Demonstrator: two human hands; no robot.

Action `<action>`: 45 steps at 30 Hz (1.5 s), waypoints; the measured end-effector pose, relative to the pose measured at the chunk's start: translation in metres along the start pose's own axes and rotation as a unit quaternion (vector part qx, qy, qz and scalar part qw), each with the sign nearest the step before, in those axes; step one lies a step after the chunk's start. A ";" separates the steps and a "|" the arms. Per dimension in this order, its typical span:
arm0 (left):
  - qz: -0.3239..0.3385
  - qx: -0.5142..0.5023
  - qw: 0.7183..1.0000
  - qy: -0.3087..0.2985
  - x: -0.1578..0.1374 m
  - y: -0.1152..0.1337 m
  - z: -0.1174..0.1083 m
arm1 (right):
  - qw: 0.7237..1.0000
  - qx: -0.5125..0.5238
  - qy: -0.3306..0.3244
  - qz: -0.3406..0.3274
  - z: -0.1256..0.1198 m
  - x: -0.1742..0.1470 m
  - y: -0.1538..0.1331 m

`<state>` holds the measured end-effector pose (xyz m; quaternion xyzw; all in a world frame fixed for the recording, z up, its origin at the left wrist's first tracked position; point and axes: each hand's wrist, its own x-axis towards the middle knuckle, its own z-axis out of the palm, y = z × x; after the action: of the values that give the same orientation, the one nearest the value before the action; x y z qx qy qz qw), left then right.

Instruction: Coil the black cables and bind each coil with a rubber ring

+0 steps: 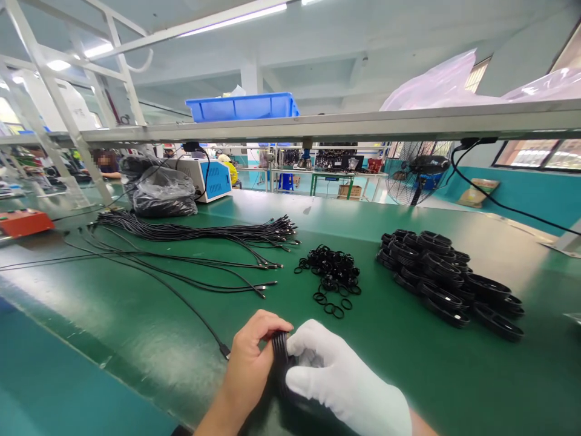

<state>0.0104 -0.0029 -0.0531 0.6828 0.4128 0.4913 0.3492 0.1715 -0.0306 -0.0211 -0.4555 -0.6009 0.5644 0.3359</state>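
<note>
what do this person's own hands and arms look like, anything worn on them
The left hand is bare, with no ring or watch visible. The right hand wears a plain white glove reaching past the wrist. No sleeves are in view.

Looks out from the wearer's head, facing forward and down over the green workbench (408, 375). Has the bare left hand (249, 354) and the white-gloved right hand (331, 369) closest, low at bottom centre. Meets the long shelf (340, 127) farther off, slightly from below, and reaches past to the ceiling (318, 36). Spans wide, from the white metal frame (59, 103) at far left to the window (521, 154) at far right.
</note>
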 end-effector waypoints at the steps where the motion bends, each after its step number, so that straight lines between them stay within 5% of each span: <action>1: 0.007 0.009 1.000 -0.002 -0.001 0.000 0.000 | 1.000 -0.002 -0.010 0.012 0.002 0.000 -0.001; 11: 0.112 0.083 0.990 -0.034 -0.011 -0.002 0.001 | 0.992 -0.024 -0.091 0.086 -0.011 0.000 -0.008; 18: 0.121 0.109 0.986 -0.041 -0.011 -0.003 0.001 | 0.988 0.044 -0.134 0.070 -0.016 0.001 0.004; 23: 0.092 0.099 0.990 -0.043 -0.011 -0.003 0.000 | 0.990 0.067 -0.102 0.075 -0.014 0.002 0.004; 29: 0.070 0.100 0.993 -0.008 -0.011 -0.001 0.000 | 0.998 0.056 0.013 0.035 -0.012 0.007 0.004; 34: 0.064 0.107 0.992 0.006 -0.009 -0.003 0.001 | 0.993 0.110 -0.044 0.016 0.007 0.008 0.006; 37: 0.017 0.098 0.995 -0.005 -0.008 -0.008 -0.001 | 0.998 -0.029 0.063 0.007 0.011 0.009 0.008; 39: -0.038 0.095 0.994 0.025 -0.006 -0.011 -0.004 | 0.975 -0.176 0.134 0.028 0.011 0.010 0.011; 42: -0.100 0.087 0.988 0.080 -0.004 -0.016 -0.007 | 0.942 -0.311 0.111 0.059 0.007 0.011 0.015; 45: -0.119 0.078 0.986 0.086 -0.004 -0.016 -0.008 | 0.961 -0.259 0.057 0.071 -0.007 0.010 0.014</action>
<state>-0.0016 0.0007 -0.0669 0.6094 0.5564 0.4694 0.3141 0.1768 -0.0192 -0.0350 -0.6000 -0.6726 0.3850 0.1985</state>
